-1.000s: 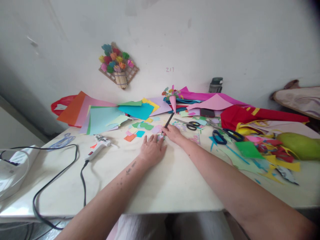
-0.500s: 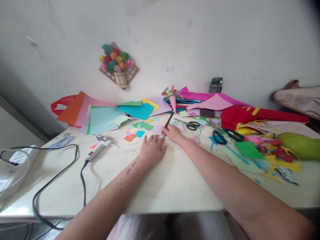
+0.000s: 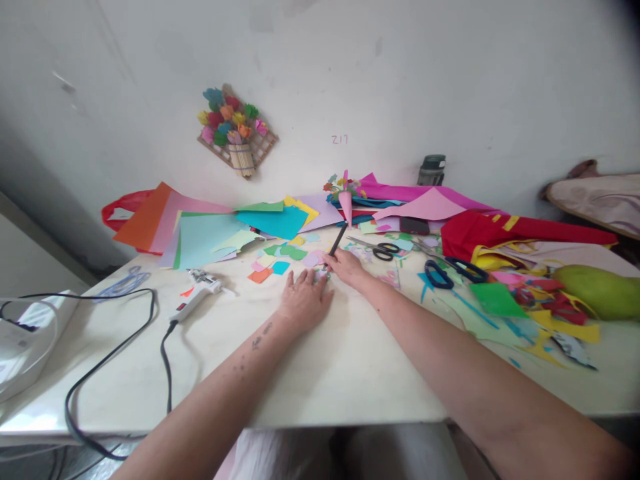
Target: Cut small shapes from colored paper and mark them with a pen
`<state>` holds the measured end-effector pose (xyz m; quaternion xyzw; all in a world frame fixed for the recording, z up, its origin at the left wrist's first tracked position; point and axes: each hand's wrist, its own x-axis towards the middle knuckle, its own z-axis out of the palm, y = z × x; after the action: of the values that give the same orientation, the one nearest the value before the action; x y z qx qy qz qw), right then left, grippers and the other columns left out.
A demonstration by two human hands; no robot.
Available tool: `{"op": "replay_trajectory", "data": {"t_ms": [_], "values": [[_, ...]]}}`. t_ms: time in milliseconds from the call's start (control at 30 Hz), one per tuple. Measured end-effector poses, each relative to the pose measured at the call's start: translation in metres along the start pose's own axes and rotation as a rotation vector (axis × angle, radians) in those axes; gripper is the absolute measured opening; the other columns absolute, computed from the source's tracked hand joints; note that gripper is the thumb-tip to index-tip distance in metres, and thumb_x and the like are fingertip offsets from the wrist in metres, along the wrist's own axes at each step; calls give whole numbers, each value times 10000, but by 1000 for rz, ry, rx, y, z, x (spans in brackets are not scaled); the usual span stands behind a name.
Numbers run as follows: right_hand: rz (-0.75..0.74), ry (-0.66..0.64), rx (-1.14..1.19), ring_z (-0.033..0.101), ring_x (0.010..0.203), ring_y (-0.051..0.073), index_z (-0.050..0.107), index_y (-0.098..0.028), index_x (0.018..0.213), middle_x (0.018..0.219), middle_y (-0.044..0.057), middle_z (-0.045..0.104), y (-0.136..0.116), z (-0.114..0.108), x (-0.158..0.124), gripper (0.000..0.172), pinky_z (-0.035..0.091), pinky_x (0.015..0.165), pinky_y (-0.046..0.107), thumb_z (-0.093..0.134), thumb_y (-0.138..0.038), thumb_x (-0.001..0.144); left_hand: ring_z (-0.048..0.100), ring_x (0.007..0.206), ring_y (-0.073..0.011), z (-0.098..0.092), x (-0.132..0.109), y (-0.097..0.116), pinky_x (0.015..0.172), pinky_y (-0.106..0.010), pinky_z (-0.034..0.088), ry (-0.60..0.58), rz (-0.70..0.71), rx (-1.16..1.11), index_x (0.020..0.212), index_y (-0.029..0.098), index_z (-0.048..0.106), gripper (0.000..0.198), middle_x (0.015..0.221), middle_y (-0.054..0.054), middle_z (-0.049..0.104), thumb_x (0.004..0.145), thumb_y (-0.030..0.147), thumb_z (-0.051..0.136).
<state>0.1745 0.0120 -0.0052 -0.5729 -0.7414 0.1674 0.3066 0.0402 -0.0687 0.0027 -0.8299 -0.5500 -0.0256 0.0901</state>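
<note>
Cream and smooth, the bench (image 3: 360, 380) carries flat, sharp-cornered paper sheets (image 3: 205, 233) at the back. The left hand (image 3: 305, 300) lies open and splayed, palm down. The right hand (image 3: 346, 265) has its grip closed around the pen (image 3: 338, 241), slim, straight and black, tilted at mid-bench. Between both hands sits a pale paper scrap (image 3: 321, 274), too small for me to make out its shape.

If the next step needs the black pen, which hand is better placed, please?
The right hand, I judge: it holds the pen slanted, lower end toward the table. The left hand lies palm down there, so it would likely need a handover first.
</note>
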Motion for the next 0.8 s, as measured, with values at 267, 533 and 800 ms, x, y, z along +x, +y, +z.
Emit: {"op": "replay_trajectory", "data": {"t_ms": [267, 533, 800], "values": [[6, 1, -9, 617, 778, 170, 628, -178, 959, 746, 38, 691, 0, -1, 0, 319, 393, 663, 233, 417, -405, 885, 347, 1286, -278, -2, 0, 1, 1076, -522, 171, -19, -7, -14, 1314, 190, 431, 504, 1385, -120, 418, 910, 429, 248], [15, -7, -31, 615, 758, 170, 627, -169, 964, 750, 46, 691, -3, -3, -2, 336, 394, 661, 236, 396, -403, 893, 353, 1283, -286, -2, 0, 1, 1074, -526, 173, -13, -3, -18, 1312, 174, 439, 509, 1378, -134, 423, 908, 420, 252], [16, 7, -24, 612, 734, 158, 615, -168, 975, 729, 41, 683, -1, -1, 0, 331, 393, 655, 227, 400, -405, 892, 350, 1287, -277, 0, 1, 0, 1076, -523, 170, -17, -7, -11, 1312, 197, 432, 501, 1390, -118, 413, 908, 431, 251]]}}
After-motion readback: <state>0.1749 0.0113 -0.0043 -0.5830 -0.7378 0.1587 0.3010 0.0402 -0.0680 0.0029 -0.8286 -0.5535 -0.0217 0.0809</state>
